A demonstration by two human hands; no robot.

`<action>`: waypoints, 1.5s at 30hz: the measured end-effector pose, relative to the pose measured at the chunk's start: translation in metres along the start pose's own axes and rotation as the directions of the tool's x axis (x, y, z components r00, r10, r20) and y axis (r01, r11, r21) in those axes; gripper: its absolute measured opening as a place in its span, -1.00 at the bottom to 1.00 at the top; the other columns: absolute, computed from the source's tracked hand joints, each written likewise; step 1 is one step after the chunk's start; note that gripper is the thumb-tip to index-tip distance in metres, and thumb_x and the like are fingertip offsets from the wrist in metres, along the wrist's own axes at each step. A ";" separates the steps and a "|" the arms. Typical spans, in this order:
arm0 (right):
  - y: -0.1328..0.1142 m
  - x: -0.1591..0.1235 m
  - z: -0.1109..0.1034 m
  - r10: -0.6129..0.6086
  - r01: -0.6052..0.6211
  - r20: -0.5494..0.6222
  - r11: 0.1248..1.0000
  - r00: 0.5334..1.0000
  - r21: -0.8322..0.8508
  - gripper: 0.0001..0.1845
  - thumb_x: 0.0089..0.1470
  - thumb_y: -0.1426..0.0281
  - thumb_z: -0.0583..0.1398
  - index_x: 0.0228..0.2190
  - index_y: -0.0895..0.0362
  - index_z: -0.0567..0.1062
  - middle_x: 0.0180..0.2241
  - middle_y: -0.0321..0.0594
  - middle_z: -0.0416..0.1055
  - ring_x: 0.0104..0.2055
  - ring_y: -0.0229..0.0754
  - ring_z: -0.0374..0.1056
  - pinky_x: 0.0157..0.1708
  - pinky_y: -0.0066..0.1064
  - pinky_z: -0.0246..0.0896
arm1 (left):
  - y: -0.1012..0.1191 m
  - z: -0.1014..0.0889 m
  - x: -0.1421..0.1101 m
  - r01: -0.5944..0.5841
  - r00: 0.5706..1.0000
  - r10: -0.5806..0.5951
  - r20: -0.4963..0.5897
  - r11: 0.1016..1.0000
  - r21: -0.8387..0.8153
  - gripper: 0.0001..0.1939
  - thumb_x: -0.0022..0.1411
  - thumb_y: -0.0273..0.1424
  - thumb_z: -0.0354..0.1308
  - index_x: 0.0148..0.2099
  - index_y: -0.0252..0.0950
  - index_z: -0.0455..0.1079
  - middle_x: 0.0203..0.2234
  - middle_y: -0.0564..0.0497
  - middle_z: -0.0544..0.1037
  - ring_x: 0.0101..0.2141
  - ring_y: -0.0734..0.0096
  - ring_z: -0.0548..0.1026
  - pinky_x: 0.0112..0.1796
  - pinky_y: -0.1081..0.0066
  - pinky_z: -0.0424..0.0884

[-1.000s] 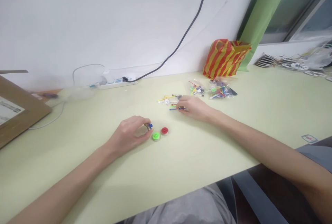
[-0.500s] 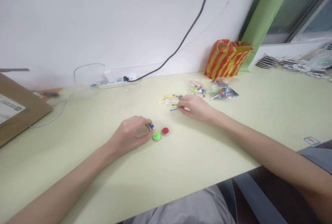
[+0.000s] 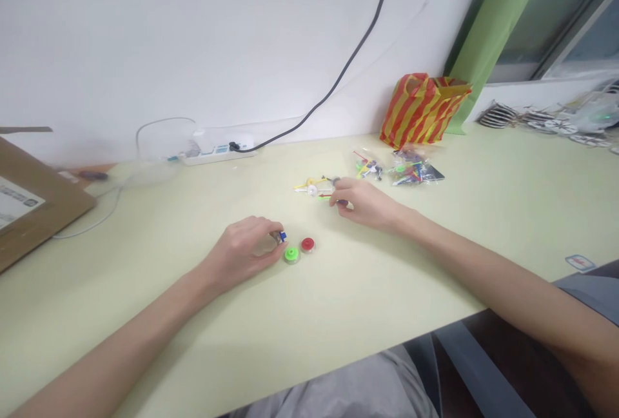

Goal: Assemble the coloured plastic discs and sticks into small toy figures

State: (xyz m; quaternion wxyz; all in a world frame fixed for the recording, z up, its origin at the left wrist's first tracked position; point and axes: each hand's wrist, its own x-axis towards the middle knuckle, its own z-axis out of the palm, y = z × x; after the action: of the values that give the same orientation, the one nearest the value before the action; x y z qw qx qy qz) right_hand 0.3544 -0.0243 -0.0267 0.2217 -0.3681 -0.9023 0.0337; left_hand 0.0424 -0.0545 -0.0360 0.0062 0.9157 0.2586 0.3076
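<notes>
My left hand point(image 3: 249, 247) is closed, thumb and fingers pinching a small clear disc with a blue knob point(image 3: 282, 236) on edge above the table. Close to its fingertips lie a similar green-knobbed disc point(image 3: 291, 254) and a red-knobbed disc point(image 3: 308, 245). Farther back, my right hand point(image 3: 360, 202) is curled over small parts on the table; its fingertips press together, and what they hold is hidden. A red arrow-tipped stick point(image 3: 325, 195) pokes out beside those fingers, with a green one along it. Left of them are a white disc piece point(image 3: 312, 191) and a yellow one point(image 3: 310, 182).
Clear bags of coloured parts point(image 3: 416, 171) lie before a red-and-yellow striped bag point(image 3: 425, 111). A power strip point(image 3: 220, 153) with a black cable point(image 3: 333, 86) sits by the wall. A cardboard box point(image 3: 43, 202) stands at left, a small card point(image 3: 580, 262) near the right edge.
A blue stick that stuck out under my right fingers no longer shows; those fingers have curled slightly. My left hand keeps its place with the blue-knobbed disc.
</notes>
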 end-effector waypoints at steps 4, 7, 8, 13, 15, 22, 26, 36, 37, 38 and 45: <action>-0.004 -0.001 -0.005 0.005 -0.005 0.015 0.999 1.000 -0.045 -0.72 0.08 0.65 0.10 -0.27 0.19 0.57 -0.29 -0.09 0.43 -0.22 -0.10 0.33 -0.25 -0.37 0.12 | 0.001 0.000 0.001 -0.009 1.000 0.009 -0.004 1.000 -0.003 -0.92 0.34 -0.40 0.19 -0.12 -0.26 0.42 -0.38 0.05 0.60 -0.38 0.41 0.56 -0.31 0.41 0.46; -0.008 -0.002 -0.011 0.067 -0.065 0.021 0.994 0.998 -0.086 -0.73 0.08 0.62 0.11 -0.24 0.18 0.55 -0.25 -0.08 0.47 -0.27 -0.12 0.34 -0.27 -0.38 0.09 | 0.002 0.000 0.002 -0.016 1.000 0.015 -0.005 1.000 -0.003 -0.92 0.34 -0.41 0.20 -0.12 -0.27 0.42 -0.38 0.04 0.59 -0.39 0.41 0.55 -0.31 0.41 0.46; -0.009 -0.002 -0.012 0.094 -0.091 0.029 0.991 0.995 -0.098 -0.70 0.08 0.62 0.11 -0.18 0.18 0.54 -0.24 -0.09 0.49 -0.28 -0.12 0.35 -0.27 -0.38 0.07 | 0.002 -0.001 0.002 -0.019 1.000 0.019 -0.004 1.000 -0.003 -0.92 0.34 -0.41 0.20 -0.12 -0.27 0.42 -0.38 0.04 0.59 -0.40 0.41 0.55 -0.32 0.41 0.46; -0.007 -0.002 -0.009 0.178 -0.163 0.169 0.982 0.969 -0.095 -0.53 0.15 0.53 0.19 0.11 0.13 0.41 -0.28 -0.15 0.50 -0.30 -0.11 0.37 -0.34 -0.41 0.02 | 0.002 -0.001 0.002 -0.018 1.000 0.018 0.014 1.000 -0.009 -0.93 0.33 -0.42 0.19 -0.13 -0.27 0.44 -0.38 0.01 0.60 -0.39 0.40 0.56 -0.32 0.41 0.45; -0.003 -0.001 -0.009 0.182 -0.180 0.215 0.983 0.959 -0.030 -0.52 0.17 0.38 0.28 0.12 0.11 0.41 -0.32 -0.19 0.48 -0.33 -0.13 0.36 -0.37 -0.43 0.01 | 0.002 -0.001 0.002 -0.015 1.000 0.015 0.012 1.000 -0.012 -0.93 0.33 -0.42 0.19 -0.14 -0.27 0.44 -0.38 0.01 0.60 -0.39 0.39 0.56 -0.32 0.40 0.45; 0.017 -0.002 -0.021 0.144 -0.160 0.175 0.984 0.974 0.079 -0.84 0.22 0.51 0.19 -0.18 0.12 0.54 -0.29 -0.22 0.48 -0.33 -0.21 0.34 -0.34 -0.44 0.05 | 0.001 0.000 0.001 -0.011 0.999 0.011 0.030 1.000 -0.013 -0.93 0.35 -0.41 0.16 -0.14 -0.26 0.45 -0.40 0.01 0.59 -0.40 0.39 0.54 -0.32 0.40 0.44; 0.026 -0.003 -0.016 0.190 -0.211 0.259 0.976 0.947 0.058 -0.90 0.12 0.55 0.24 -0.38 0.13 0.54 -0.35 -0.25 0.51 -0.34 -0.21 0.35 -0.37 -0.43 0.03 | 0.002 0.001 0.001 -0.001 1.000 0.002 0.015 1.000 -0.025 -0.92 0.36 -0.38 0.15 -0.15 -0.24 0.45 -0.41 0.03 0.59 -0.43 0.40 0.53 -0.34 0.40 0.43; 0.034 0.000 0.004 0.209 -0.203 0.074 0.976 0.975 -0.076 -0.88 0.20 0.51 0.18 -0.35 0.15 0.53 -0.28 -0.16 0.51 -0.31 -0.18 0.35 -0.32 -0.42 0.04 | 0.001 0.001 0.000 -0.019 0.999 0.020 0.030 1.000 -0.011 -0.93 0.36 -0.41 0.15 -0.13 -0.25 0.44 -0.42 0.03 0.58 -0.42 0.40 0.53 -0.34 0.39 0.43; 0.034 0.000 0.005 0.215 -0.210 0.052 0.974 0.975 -0.090 -0.89 0.19 0.51 0.19 -0.36 0.15 0.52 -0.30 -0.17 0.51 -0.32 -0.18 0.35 -0.32 -0.42 0.04 | 0.001 0.001 0.001 -0.021 1.000 0.021 0.021 1.000 -0.011 -0.92 0.36 -0.41 0.15 -0.12 -0.24 0.44 -0.40 0.02 0.59 -0.40 0.39 0.54 -0.33 0.39 0.44; 0.034 0.000 0.006 0.222 -0.218 0.028 0.970 0.975 -0.104 -0.90 0.18 0.51 0.20 -0.37 0.15 0.52 -0.32 -0.18 0.50 -0.33 -0.18 0.34 -0.33 -0.42 0.03 | 0.001 0.001 0.001 -0.023 1.000 0.023 0.006 1.000 -0.007 -0.91 0.36 -0.41 0.15 -0.12 -0.24 0.46 -0.36 0.00 0.60 -0.36 0.37 0.55 -0.30 0.37 0.46; -0.021 0.001 0.018 0.079 -0.056 -0.156 0.988 0.985 0.146 -0.89 0.31 0.35 0.18 -0.21 0.11 0.49 -0.30 -0.20 0.47 -0.28 -0.18 0.36 -0.27 -0.41 0.15 | 0.014 0.003 0.005 0.084 0.986 -0.095 -0.140 0.993 -0.082 -0.84 0.39 -0.39 0.20 0.00 -0.19 0.49 -0.22 -0.06 0.56 -0.22 0.33 0.55 -0.21 0.34 0.49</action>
State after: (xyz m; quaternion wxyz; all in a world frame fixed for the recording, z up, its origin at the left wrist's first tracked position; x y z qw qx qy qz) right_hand 0.3324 -0.0374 -0.0380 0.3182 -0.3833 -0.8638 0.0751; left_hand 0.0539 -0.0638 -0.0338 0.0362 0.8777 0.2873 0.3818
